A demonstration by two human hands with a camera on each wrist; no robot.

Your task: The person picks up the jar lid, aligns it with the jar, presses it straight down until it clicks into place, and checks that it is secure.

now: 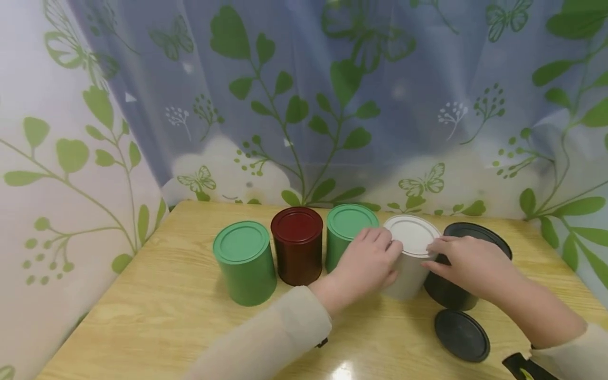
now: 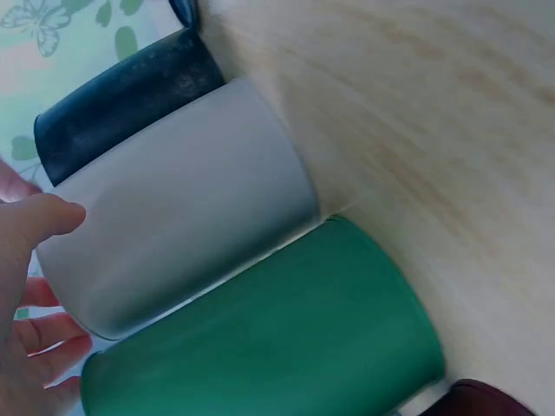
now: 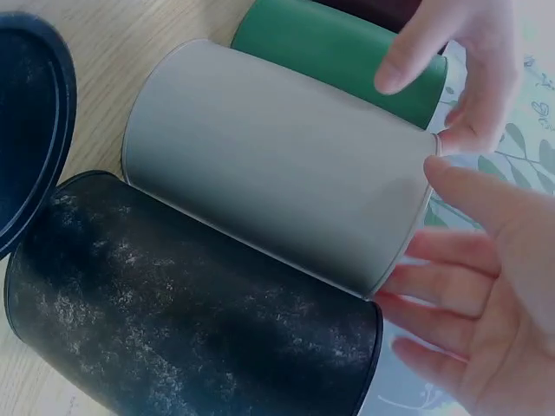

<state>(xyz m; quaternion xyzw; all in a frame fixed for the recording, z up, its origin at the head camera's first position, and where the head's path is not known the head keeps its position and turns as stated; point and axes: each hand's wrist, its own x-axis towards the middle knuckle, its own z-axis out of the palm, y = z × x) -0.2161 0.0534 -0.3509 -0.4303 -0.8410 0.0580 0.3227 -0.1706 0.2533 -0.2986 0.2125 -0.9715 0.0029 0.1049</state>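
Note:
A white can (image 1: 404, 277) stands upright with its white lid (image 1: 410, 236) on top. My left hand (image 1: 366, 261) is at the left edge of the lid, fingers bent over the rim and thumb lower down on the can's side. From the right, my right hand (image 1: 475, 264) has its thumb and forefinger at the opposite edge. In the right wrist view, the right thumb meets the rim of the white can (image 3: 277, 165) while the other fingers spread past its top. Right behind that hand is a black can (image 1: 448, 287), its top partly covered.
A green can (image 1: 244, 269), a dark red can (image 1: 298, 250) and another green can (image 1: 351, 217) stand left of the white one. A black round lid (image 1: 462, 335) leans low against the black can's front. A leaf-patterned curtain (image 1: 304, 179) hangs behind the wooden table (image 1: 157, 295).

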